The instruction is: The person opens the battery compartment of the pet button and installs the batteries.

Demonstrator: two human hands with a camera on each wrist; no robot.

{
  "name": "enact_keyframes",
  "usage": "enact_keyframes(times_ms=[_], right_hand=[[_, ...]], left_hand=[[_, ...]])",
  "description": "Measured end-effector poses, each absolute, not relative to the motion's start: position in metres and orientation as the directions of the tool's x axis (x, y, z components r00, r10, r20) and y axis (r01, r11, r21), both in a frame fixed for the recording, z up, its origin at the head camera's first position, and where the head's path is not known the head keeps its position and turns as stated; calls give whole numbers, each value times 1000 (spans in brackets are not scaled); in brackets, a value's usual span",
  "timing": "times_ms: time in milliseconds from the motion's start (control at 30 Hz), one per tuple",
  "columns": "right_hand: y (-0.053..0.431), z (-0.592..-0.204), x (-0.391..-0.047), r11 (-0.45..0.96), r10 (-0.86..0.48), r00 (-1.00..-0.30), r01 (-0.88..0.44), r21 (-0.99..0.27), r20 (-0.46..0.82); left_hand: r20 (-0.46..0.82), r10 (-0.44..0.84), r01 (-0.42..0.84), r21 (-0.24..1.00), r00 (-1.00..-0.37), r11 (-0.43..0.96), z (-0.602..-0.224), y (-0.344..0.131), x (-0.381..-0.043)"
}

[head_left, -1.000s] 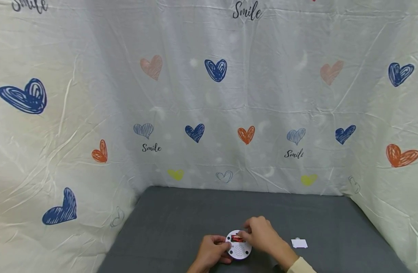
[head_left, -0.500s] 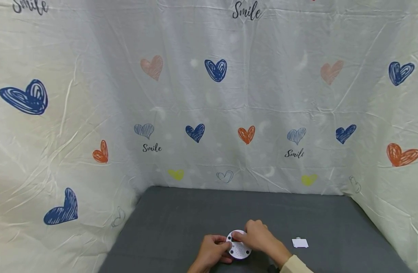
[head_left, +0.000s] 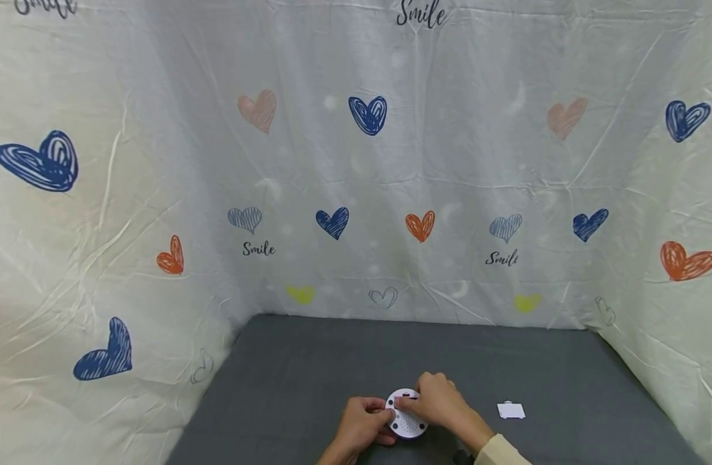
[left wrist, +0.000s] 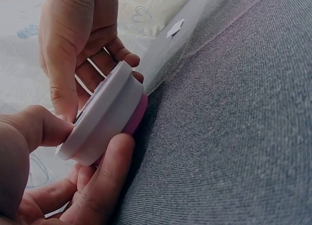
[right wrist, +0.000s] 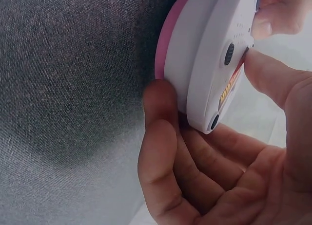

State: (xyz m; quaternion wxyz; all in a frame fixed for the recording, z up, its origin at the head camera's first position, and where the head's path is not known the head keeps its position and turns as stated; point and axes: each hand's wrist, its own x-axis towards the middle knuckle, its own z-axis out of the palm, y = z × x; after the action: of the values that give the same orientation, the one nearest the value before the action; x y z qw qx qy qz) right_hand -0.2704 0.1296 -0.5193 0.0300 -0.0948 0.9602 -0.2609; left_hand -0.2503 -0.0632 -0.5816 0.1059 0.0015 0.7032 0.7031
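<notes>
A round white battery device [head_left: 410,427] with a pink band [left wrist: 136,114] lies with its underside up, showing dotted holes and dark feet [right wrist: 229,54]. My left hand [head_left: 364,423] grips its left edge, thumb on the upper face and fingers round the side. My right hand [head_left: 445,403] holds the far right side, its fingers curled along the rim. The right thumb [right wrist: 273,76] presses at the open battery slot, where a red and yellow battery [right wrist: 230,86] shows. In the head view that thumb covers most of the slot.
A small white battery cover [head_left: 510,410] lies on the dark grey table [head_left: 309,361], right of my right hand. Pale cloth [head_left: 356,161] printed with hearts hangs behind and at both sides of the table.
My right hand has come down and left, and its thumb now lies across the battery slot, hiding the red battery seen earlier. The left hand keeps its hold on the device.
</notes>
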Motion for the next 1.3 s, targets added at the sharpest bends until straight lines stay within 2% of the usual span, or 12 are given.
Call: enact_keyframes(times_ms=[467, 800, 1033, 1300], right_hand=[[133, -518, -270, 830, -214, -977, -186, -527, 8], [160, -509, -281, 892, -162, -981, -191, -410, 104], [191, -499, -285, 921, -151, -972, -204, -332, 179], [220, -493, -283, 920, -186, -971, -227, -320, 153]], left_hand=[[-138, 160, -140, 990, -977, 3, -583, -63, -250], [-171, 150, -172, 985, -974, 7, -581, -63, -252], [-145, 154, -148, 989, -977, -7, -584, -64, -253], [-146, 163, -149, 989, -976, -7, -584, -64, -253]])
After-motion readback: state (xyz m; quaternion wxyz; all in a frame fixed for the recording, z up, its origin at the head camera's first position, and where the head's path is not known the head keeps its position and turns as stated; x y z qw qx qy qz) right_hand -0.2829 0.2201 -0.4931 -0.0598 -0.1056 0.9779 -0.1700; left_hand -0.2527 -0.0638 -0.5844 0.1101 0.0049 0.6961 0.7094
